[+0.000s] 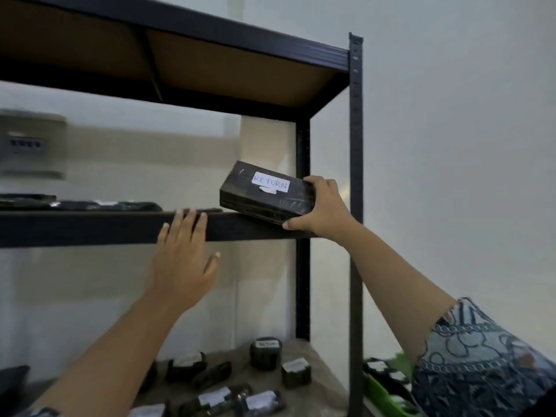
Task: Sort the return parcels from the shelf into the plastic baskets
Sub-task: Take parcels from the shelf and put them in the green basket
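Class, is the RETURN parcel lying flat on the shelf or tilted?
Tilted: the right hand grips the parcel, one end dipping across the shelf beam.

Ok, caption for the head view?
Right hand grips a RETURN parcel at the edge of the shelf; left hand touches it.

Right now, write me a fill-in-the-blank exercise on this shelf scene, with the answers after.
The right hand grips a black parcel labelled ____.
The left hand, fingers straight against the shelf edge, holds ____.
The basket at lower right is ____.
Missing words: RETURN, nothing, green.
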